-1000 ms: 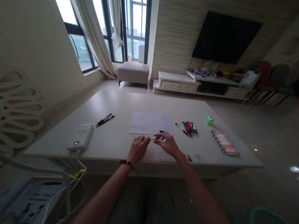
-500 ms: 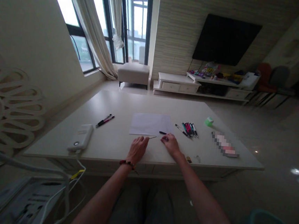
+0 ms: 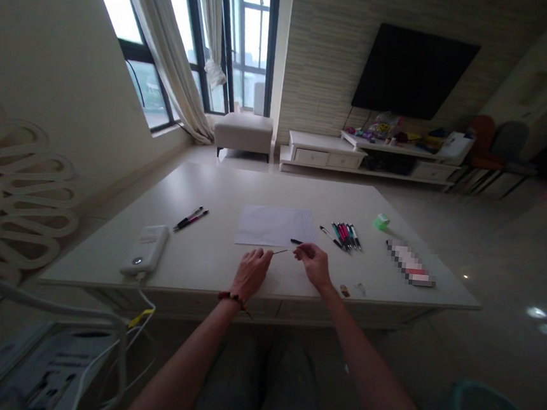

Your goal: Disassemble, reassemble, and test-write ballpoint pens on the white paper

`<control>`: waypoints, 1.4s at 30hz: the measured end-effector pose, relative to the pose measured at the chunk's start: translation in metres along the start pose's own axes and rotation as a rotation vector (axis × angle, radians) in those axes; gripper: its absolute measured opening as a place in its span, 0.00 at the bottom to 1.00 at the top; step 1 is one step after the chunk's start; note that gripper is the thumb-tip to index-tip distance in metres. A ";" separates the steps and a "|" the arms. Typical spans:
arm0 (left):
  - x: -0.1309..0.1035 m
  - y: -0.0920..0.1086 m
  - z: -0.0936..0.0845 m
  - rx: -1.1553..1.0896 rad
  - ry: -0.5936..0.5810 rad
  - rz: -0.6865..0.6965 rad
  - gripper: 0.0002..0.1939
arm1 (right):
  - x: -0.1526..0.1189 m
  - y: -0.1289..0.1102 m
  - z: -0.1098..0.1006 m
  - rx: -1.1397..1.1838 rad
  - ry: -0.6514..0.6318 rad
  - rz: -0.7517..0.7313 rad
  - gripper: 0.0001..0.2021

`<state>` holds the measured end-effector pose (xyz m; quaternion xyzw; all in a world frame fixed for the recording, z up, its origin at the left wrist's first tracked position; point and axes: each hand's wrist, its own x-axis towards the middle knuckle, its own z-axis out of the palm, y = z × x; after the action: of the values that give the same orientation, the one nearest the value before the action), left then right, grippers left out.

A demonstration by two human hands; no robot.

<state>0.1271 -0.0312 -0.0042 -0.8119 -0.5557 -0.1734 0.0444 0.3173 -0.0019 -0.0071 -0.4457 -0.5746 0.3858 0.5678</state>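
Observation:
Just in front of the paper, my left hand (image 3: 252, 271) is closed on a thin dark stick, which looks like a pen refill (image 3: 279, 252); its tip points right. My right hand (image 3: 314, 265) is beside that tip, thumb and fingers pinched together. Whatever they hold, if anything, is too small to make out. A black pen piece (image 3: 296, 241) shows just beyond the right fingers, partly hidden by them. Behind both hands lies a white sheet of paper (image 3: 272, 224). To its right is a group of several pens (image 3: 346, 235), with one black-and-white pen (image 3: 331, 237) angled beside them.
Two pens (image 3: 190, 219) and a white power bank (image 3: 146, 249) with a cable are on the left of the white table (image 3: 201, 269). On the right are a green-and-white small container (image 3: 382, 222), a blurred-out item (image 3: 411, 263) and a small yellow-and-dark piece (image 3: 345, 291).
My right hand has lifted slightly, its pinched fingers shifting a little up beside the refill's tip. My left hand keeps its hold on the refill. The view has shifted slightly.

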 end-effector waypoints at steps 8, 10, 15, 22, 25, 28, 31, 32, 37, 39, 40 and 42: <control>-0.001 0.000 0.002 -0.013 0.013 -0.003 0.11 | 0.000 -0.002 0.002 -0.023 -0.001 -0.017 0.14; -0.001 -0.001 0.004 0.002 0.022 0.002 0.11 | 0.000 -0.003 0.003 -0.021 -0.023 -0.013 0.14; -0.001 -0.001 0.005 0.013 0.037 0.013 0.11 | -0.001 -0.005 0.005 -0.047 -0.041 -0.027 0.13; -0.001 0.001 0.000 -0.008 0.015 0.003 0.11 | -0.001 -0.007 0.015 -0.060 -0.109 -0.033 0.12; -0.001 0.002 -0.001 -0.026 0.014 0.006 0.11 | -0.001 -0.006 0.020 -0.059 -0.116 -0.032 0.12; -0.001 0.002 0.000 -0.053 0.013 -0.004 0.11 | 0.000 -0.004 0.022 -0.004 -0.146 -0.003 0.14; -0.001 0.001 0.000 -0.047 0.017 -0.014 0.11 | 0.004 0.003 0.012 -0.027 -0.210 0.009 0.19; -0.001 0.001 0.000 -0.040 0.019 -0.013 0.10 | 0.007 0.007 0.006 -0.094 -0.192 -0.007 0.19; 0.001 0.000 0.000 -0.053 0.025 -0.002 0.10 | 0.028 0.029 -0.016 -0.650 0.111 -0.154 0.10; 0.002 -0.001 0.002 -0.061 0.036 -0.016 0.10 | 0.037 0.035 -0.017 -0.774 0.105 -0.137 0.08; 0.003 -0.002 0.003 -0.060 0.035 -0.019 0.10 | 0.041 0.037 -0.016 -0.811 0.095 -0.120 0.07; 0.005 -0.003 0.005 -0.058 0.033 -0.012 0.10 | 0.048 0.039 -0.013 -0.840 0.104 -0.111 0.03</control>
<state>0.1267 -0.0246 -0.0077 -0.8066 -0.5543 -0.2033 0.0289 0.3351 0.0543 -0.0286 -0.6254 -0.6756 0.0641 0.3851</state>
